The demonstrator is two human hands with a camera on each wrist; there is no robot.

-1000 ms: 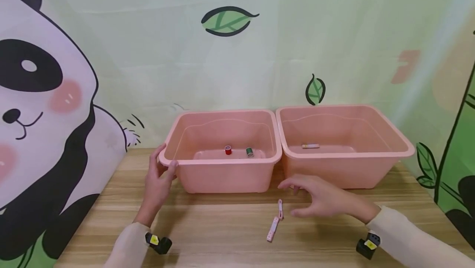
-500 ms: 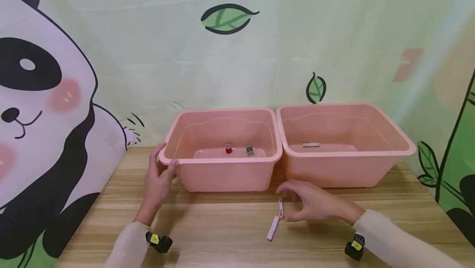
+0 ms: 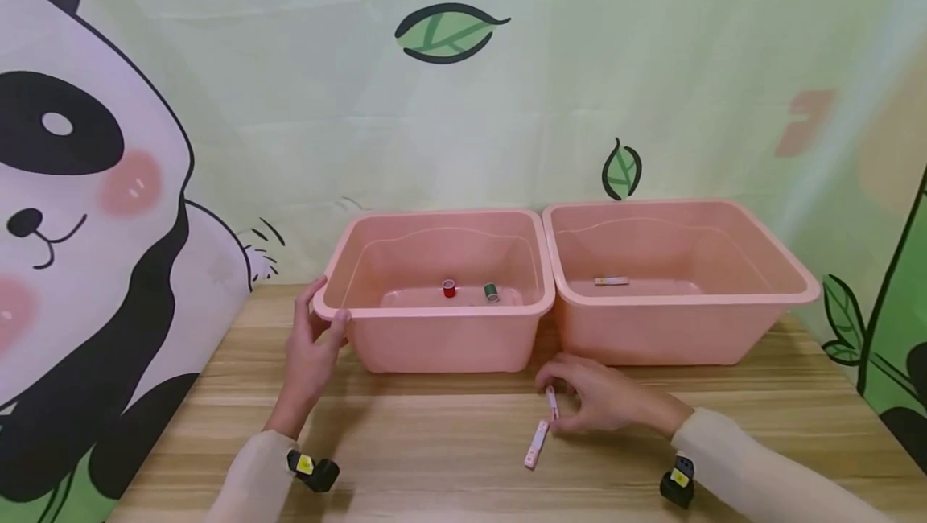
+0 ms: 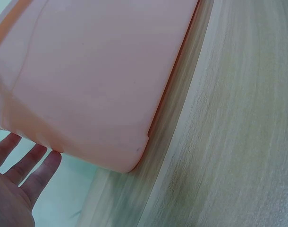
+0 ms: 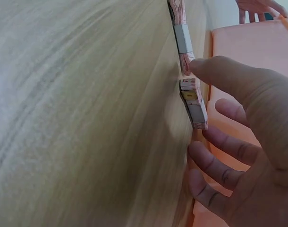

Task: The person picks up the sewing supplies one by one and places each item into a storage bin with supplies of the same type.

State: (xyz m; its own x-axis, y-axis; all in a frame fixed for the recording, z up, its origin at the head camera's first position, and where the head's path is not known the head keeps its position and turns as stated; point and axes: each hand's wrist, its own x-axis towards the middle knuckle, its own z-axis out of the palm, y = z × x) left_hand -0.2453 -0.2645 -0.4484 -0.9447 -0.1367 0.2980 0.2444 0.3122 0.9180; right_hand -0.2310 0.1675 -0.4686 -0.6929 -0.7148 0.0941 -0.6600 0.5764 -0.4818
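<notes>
My left hand (image 3: pixel 310 362) holds the front left corner of the left pink bin (image 3: pixel 442 342), thumb at the front rim and fingers along the side. In the left wrist view its fingertips (image 4: pixel 50 163) meet the bin's edge. On the table, my right hand (image 3: pixel 604 398) has thumb and fingers around the ends of a folded tape measure (image 5: pixel 196 106) with a white band. Another folded tape measure (image 3: pixel 536 444) lies just nearer, close to the thumb. The left bin contains a red thread spool (image 3: pixel 449 289) and a green thread spool (image 3: pixel 492 292).
Beside the left bin stands a second pink bin (image 3: pixel 673 334), with a small folded tape measure (image 3: pixel 611 281) inside. Both bins stand at the back of the wooden table (image 3: pixel 434 459), before a panda-printed cloth (image 3: pixel 463 129).
My right hand has moved left and closed in around the farther tape measure, which has turned slightly. The left hand stays at the bin's corner.
</notes>
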